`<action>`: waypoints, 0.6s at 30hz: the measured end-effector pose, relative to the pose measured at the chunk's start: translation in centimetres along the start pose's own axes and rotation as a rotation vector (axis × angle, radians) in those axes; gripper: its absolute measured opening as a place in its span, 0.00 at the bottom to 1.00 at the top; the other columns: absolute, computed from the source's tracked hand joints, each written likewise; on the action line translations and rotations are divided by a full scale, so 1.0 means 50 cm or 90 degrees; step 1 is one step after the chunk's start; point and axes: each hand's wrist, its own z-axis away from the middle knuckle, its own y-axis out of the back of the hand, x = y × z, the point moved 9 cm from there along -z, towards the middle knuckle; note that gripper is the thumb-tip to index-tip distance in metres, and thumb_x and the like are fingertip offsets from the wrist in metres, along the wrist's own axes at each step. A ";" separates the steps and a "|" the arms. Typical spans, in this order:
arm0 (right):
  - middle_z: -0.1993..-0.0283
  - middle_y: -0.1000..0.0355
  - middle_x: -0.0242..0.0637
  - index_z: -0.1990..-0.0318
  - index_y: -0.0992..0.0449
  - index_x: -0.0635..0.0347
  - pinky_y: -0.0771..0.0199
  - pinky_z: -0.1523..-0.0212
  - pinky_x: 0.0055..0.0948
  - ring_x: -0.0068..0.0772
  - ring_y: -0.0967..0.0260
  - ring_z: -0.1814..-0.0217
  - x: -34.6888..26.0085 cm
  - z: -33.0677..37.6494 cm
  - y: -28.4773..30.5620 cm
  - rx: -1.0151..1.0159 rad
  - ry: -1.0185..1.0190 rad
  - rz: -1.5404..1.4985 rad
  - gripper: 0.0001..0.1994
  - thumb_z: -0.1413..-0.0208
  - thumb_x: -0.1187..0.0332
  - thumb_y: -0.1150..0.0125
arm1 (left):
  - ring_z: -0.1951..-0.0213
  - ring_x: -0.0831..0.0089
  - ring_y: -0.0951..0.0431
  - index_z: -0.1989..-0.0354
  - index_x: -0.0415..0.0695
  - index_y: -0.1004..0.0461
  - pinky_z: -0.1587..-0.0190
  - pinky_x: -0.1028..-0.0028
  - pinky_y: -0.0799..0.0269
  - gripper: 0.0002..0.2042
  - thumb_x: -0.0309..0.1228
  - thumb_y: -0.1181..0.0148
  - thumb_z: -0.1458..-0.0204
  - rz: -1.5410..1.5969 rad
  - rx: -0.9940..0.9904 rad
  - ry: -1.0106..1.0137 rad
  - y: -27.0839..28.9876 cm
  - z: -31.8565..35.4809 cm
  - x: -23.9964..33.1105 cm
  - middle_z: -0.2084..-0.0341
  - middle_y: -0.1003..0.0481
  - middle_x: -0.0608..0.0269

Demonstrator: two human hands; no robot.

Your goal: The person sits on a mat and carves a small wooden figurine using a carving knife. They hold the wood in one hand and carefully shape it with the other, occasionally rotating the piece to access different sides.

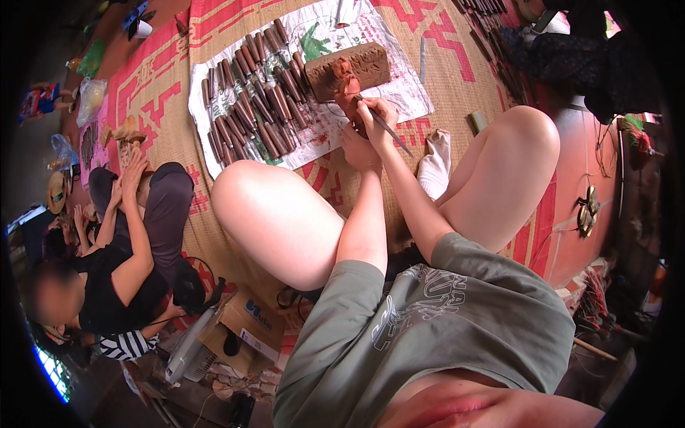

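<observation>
A reddish-brown carved wooden figurine (344, 78) leans upright against a brown wooden block (371, 63). My left hand (359, 148) is closed around the figurine's lower part. Just above it, my right hand (379, 114) grips a slim dark carving tool (397, 137) like a pen. The tool's front end meets the figurine's side, and its back end points down to the right. Left of the block, many wooden-handled carving chisels (246, 107) lie in rows on a white printed cloth (385, 107). Exactly where the tool's tip touches is too small to tell.
A woven mat (449, 85) with red patterns lies beneath. My bent knees flank the work, and a socked foot (434, 165) is close on the right. Another person (128, 235) sits at left, hands on a pale wooden piece. A cardboard box (246, 332) stands behind on the left.
</observation>
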 end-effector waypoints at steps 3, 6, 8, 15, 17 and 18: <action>0.70 0.25 0.43 0.74 0.26 0.69 0.28 0.67 0.24 0.27 0.27 0.70 0.010 -0.001 0.002 -0.004 0.014 -0.014 0.06 0.53 0.75 0.36 | 0.59 0.56 0.27 0.57 0.42 0.35 0.65 0.60 0.25 0.15 0.36 0.46 0.49 -0.016 0.002 -0.004 0.002 0.001 0.007 0.64 0.30 0.57; 0.69 0.25 0.42 0.74 0.27 0.70 0.27 0.68 0.22 0.25 0.26 0.70 0.021 -0.001 0.001 -0.010 0.005 -0.021 0.06 0.52 0.76 0.36 | 0.60 0.56 0.27 0.57 0.42 0.34 0.66 0.61 0.25 0.15 0.36 0.45 0.50 -0.018 0.041 -0.026 0.005 0.001 0.008 0.65 0.30 0.57; 0.69 0.25 0.42 0.75 0.27 0.70 0.27 0.68 0.22 0.25 0.26 0.70 0.024 0.000 0.001 -0.012 -0.012 -0.032 0.06 0.52 0.77 0.36 | 0.60 0.56 0.27 0.57 0.42 0.34 0.66 0.61 0.25 0.15 0.36 0.45 0.50 -0.017 0.039 -0.028 0.005 0.001 0.010 0.65 0.30 0.56; 0.71 0.25 0.41 0.78 0.28 0.68 0.27 0.67 0.23 0.26 0.26 0.69 -0.014 0.014 0.004 -0.060 0.031 0.049 0.07 0.54 0.76 0.35 | 0.61 0.56 0.27 0.62 0.42 0.35 0.66 0.61 0.26 0.12 0.36 0.46 0.50 0.010 -0.021 0.036 -0.017 -0.002 -0.012 0.66 0.30 0.56; 0.73 0.25 0.41 0.79 0.28 0.66 0.27 0.66 0.25 0.27 0.26 0.69 -0.023 0.032 -0.013 -0.128 0.017 0.031 0.08 0.55 0.75 0.34 | 0.61 0.55 0.27 0.63 0.42 0.35 0.65 0.60 0.26 0.12 0.36 0.46 0.50 -0.063 -0.041 0.001 -0.030 -0.006 -0.012 0.66 0.30 0.56; 0.73 0.24 0.41 0.79 0.27 0.66 0.27 0.66 0.25 0.27 0.26 0.69 -0.028 0.043 -0.034 -0.214 0.047 0.170 0.08 0.55 0.74 0.34 | 0.61 0.55 0.27 0.63 0.43 0.36 0.65 0.60 0.26 0.12 0.36 0.47 0.50 -0.100 -0.049 -0.016 -0.038 -0.009 -0.017 0.66 0.31 0.56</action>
